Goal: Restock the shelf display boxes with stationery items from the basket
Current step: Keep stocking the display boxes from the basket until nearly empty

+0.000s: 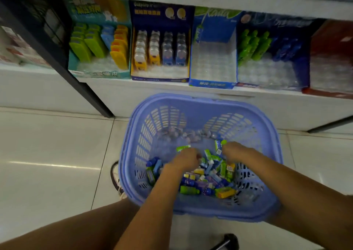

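A lilac plastic basket (200, 104) stands on the floor below the shelf, holding a heap of small stationery items (208, 181) in green, blue, yellow and purple. Both my hands are inside it. My left hand (186, 159) is closed around a green-and-white packet (183, 148). My right hand (234, 152) grips another green-and-blue packet (218, 146) that sticks up from its fingers. On the shelf above, a blue display box (213, 82) has one packet at its back left and bare clear slots elsewhere.
Along the shelf stand a teal box (95, 73) with green and yellow items, a dark blue box (160, 78) with rows of small bottles, and a box (271, 59) of green and blue pens. A black upright (57, 59) slants at left. My knee is at lower left.
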A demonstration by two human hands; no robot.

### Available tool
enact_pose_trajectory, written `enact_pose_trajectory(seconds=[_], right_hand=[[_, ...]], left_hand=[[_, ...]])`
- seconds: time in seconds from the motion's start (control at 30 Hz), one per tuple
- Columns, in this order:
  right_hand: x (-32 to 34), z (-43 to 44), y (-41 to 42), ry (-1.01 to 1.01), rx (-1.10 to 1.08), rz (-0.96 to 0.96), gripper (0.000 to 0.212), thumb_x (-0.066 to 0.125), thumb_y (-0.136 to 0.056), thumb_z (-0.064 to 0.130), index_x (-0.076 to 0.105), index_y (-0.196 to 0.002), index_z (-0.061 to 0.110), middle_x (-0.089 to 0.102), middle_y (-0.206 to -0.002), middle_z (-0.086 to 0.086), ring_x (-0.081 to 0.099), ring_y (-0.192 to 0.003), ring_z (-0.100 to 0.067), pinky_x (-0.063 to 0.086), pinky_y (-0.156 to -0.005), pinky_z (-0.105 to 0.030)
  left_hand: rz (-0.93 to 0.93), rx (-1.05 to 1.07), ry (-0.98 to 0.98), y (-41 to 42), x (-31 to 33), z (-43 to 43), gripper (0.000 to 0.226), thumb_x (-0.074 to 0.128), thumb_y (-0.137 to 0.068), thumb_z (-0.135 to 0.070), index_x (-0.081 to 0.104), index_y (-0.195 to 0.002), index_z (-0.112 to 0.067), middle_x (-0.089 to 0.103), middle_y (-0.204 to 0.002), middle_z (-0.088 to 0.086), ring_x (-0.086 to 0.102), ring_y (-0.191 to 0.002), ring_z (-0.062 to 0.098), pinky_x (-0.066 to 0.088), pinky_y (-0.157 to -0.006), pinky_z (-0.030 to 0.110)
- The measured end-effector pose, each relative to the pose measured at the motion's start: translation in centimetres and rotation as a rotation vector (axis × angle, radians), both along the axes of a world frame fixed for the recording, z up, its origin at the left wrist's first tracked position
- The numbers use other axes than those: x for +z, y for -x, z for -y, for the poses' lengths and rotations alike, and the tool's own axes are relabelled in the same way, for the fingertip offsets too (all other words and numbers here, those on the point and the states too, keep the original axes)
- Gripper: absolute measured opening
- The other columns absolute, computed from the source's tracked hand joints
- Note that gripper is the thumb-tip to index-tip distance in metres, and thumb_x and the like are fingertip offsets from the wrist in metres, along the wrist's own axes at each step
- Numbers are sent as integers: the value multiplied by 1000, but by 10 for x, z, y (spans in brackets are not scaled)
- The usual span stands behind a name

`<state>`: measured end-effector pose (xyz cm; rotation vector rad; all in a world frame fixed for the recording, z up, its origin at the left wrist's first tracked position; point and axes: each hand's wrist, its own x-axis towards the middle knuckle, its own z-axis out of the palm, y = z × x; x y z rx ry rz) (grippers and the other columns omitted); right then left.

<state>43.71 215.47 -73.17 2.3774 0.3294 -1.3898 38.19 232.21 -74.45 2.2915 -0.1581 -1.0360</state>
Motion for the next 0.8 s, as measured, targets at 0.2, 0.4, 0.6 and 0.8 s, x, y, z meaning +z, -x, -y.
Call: enact_pose_trajectory(seconds=[0.2, 0.4, 0.6, 0.8], right_hand=[[-40, 28, 15, -47, 48, 59, 23, 44, -96, 10, 57, -114, 6, 53, -91, -9, 59, -102, -30, 44, -86, -32], [-27, 14, 2, -5, 1, -142, 32, 60, -91, 13, 53, -122, 9, 47, -79, -4, 49, -69, -18, 42, -78, -27], [-18, 9, -15, -702, -314, -207, 18, 72, -82, 20, 72, -100, 19, 69, -106, 1, 62, -86, -10, 48, -71, -19], [-55, 24, -15, -442, -382, 117, 8, 61, -89, 10, 58, -81, 8, 53, -92, -11, 54, -73, -19, 41, -60, -23]], left_hand=[[-249, -353, -204, 25, -37, 8, 30, 45, -97, -21, 60, -113, -1, 58, -115, 21, 56, -100, 35, 46, -87, 42], [-210, -115, -180, 20, -46, 7, 23, 54, -92, -25, 63, -102, -7, 61, -106, 16, 59, -100, 30, 46, -79, 31], [-21, 226, 166, 11, -34, 27, 22, 60, -91, -28, 61, -95, -6, 67, -95, 16, 63, -88, 31, 44, -68, 32], [-125, 462, 220, 5, -34, 5, 12, 57, -92, -9, 62, -92, 1, 63, -82, 24, 58, -71, 28, 52, -77, 47]])
